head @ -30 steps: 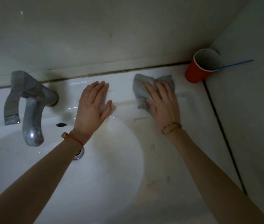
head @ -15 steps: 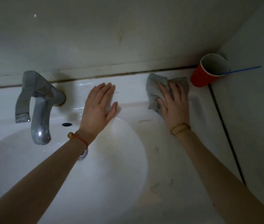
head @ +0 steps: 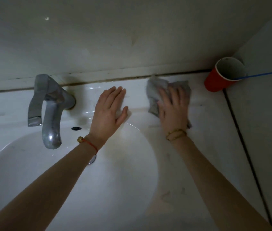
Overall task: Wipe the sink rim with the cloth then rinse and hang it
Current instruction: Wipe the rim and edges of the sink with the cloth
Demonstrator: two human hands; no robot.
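Observation:
A grey cloth (head: 154,92) lies crumpled on the back right part of the white sink rim (head: 208,134), close to the wall joint. My right hand (head: 173,112) presses flat on top of it, fingers spread toward the wall, covering most of the cloth. My left hand (head: 108,114) rests flat and empty on the rim behind the basin, between the tap and the cloth. The two hands are a palm's width apart.
A metal tap (head: 52,114) stands at the back left, its spout over the basin (head: 32,172). A red cup (head: 215,82) holding a blue stick (head: 261,75) leans in the right corner. Tiled walls close off the back and right. The drain (head: 92,160) shows under my left forearm.
My right hand slid the cloth along the back rim toward the red cup, then slightly back to the left. My left hand stayed flat in place. The view shifted a little.

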